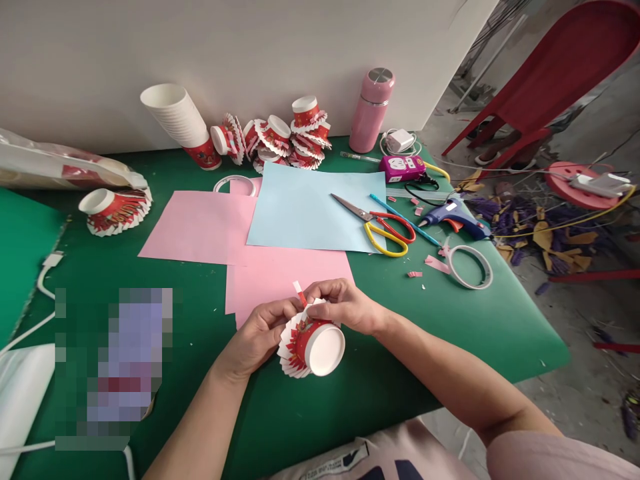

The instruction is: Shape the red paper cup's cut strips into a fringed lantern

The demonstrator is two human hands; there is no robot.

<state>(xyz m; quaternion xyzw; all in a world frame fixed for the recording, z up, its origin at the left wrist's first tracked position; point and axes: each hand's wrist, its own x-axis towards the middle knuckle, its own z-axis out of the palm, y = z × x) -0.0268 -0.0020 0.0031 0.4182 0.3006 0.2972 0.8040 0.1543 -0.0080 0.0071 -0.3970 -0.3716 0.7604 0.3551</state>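
Observation:
A red and white paper cup [326, 350] is tilted on its side between my hands, its white round base turned toward me. Its wall is cut into strips that are folded out in a pleated fringe. My left hand [263, 337] is closed on the fringe's left edge, fingertips pinching a strip. My right hand [345, 307] grips the cup's upper right side, thumb over the fringe. One strip with a white tip sticks up between the hands. Pink paper sheets [293, 277] lie just beyond, partly under a light blue sheet [310, 207].
Scissors [383, 223], a blue glue gun [457, 217] and a tape roll [470, 267] lie to the right. Behind stand stacked cups [175, 117], several fringed cups [275, 133] and a pink flask [373, 110]. Another fringed cup [115, 210] and a blurred-out object [130, 360] are left.

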